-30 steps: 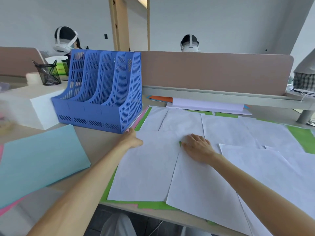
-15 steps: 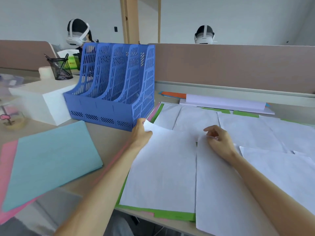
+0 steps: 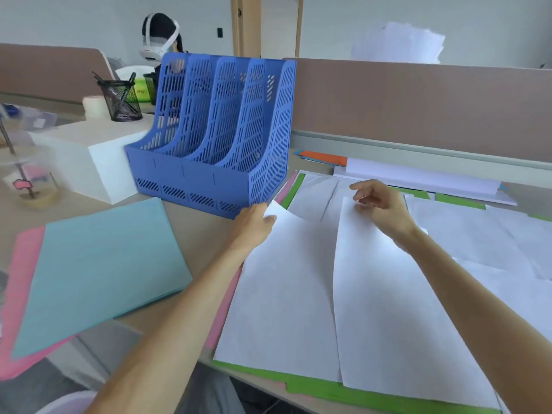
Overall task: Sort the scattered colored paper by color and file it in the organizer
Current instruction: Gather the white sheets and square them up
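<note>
Early days: organizer [image 3: 215, 138] looks empty (teal pile [image 3: 98, 264] sits nearby), left hand [image 3: 254, 227] pinches a white sheet [image 3: 283, 294] by its corner, right hand [image 3: 385, 210] pinches the top of the next sheet [image 3: 388, 309].

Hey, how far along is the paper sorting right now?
Early. Done: a light blue stack lies gathered on pink paper; the blue organizer looks empty. In hand: the left hand pinches the left white sheet, the right hand the right white sheet. Left: green paper underneath, other white sheets, all filing.
</note>
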`<state>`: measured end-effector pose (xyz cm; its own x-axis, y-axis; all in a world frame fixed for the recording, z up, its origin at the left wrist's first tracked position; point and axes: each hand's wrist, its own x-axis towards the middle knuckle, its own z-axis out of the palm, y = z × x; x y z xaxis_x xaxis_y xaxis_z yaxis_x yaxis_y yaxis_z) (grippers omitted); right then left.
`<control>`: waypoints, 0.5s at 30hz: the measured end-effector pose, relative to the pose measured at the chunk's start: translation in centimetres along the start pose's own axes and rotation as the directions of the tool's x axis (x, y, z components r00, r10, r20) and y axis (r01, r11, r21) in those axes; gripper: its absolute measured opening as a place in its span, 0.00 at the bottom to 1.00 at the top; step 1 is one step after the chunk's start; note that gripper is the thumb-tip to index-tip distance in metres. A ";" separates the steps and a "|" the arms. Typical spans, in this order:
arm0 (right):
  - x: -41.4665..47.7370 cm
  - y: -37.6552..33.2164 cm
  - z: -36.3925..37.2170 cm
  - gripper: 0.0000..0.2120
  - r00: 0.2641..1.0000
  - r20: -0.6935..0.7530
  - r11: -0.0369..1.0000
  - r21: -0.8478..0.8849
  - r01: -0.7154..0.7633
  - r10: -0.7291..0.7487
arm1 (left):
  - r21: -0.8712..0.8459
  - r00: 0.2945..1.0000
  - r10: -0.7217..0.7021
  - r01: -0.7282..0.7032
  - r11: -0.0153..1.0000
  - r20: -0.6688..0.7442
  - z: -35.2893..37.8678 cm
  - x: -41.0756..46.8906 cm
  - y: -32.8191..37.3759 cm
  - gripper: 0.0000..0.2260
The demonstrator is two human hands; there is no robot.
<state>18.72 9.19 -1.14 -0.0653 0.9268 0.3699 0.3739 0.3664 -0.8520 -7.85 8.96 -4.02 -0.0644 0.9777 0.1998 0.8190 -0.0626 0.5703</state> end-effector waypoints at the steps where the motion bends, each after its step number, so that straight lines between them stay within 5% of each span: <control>1: 0.0 -0.1 -0.1 0.22 1.000 -0.017 1.000 0.021 -0.010 0.011 | -0.009 1.000 0.002 -0.002 1.000 0.006 0.0 -0.1 0.0 0.15; 5: 0.1 0.1 1.2 0.19 0.999 -0.030 0.999 -0.014 -0.044 0.044 | -0.245 0.997 -0.024 0.041 0.969 0.071 0.4 -0.9 1.5 0.17; 9: 0.2 0.3 3.8 0.16 0.998 0.002 0.996 -0.052 -0.069 0.069 | -0.547 0.989 -0.081 0.134 0.827 0.120 0.8 -2.1 3.7 0.10; 11: 0.3 0.4 4.8 0.15 0.998 -0.006 0.997 -0.057 -0.059 0.059 | -0.559 0.973 -0.092 0.199 0.805 0.214 0.5 -2.9 4.5 0.08; 15: 0.2 0.1 5.2 0.14 0.999 -0.002 0.996 -0.073 -0.050 0.050 | -0.525 0.964 -0.023 0.164 0.835 0.265 0.8 -3.4 5.0 0.22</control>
<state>13.96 9.88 -3.06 -0.0446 0.9436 0.3281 0.4437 0.3129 -0.8398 -3.09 5.51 -2.49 0.0704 0.9970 -0.0313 0.3739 0.0027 0.9275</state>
